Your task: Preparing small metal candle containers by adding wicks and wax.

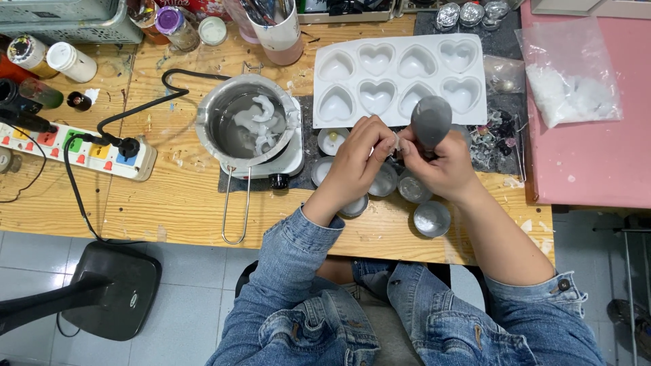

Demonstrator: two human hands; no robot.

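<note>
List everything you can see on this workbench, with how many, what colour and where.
Heart mould: one, white, eight cavities, table's far middle.
Melting pot: one, silver, holding pale wax lumps, on a small white hotplate, centre-left.
Small round tins: about six, silver, near edge around the hands.
Power strip: one, white with coloured switches, left.
Plastic bag: one, clear with white flakes, on the pink surface at right.
Bottles and jars: several, mixed colours, far left.
Grey rounded object: one, held up in the right hand.
Left hand: pinching something small beside the right hand.
Right hand: gripping the grey object.
</note>
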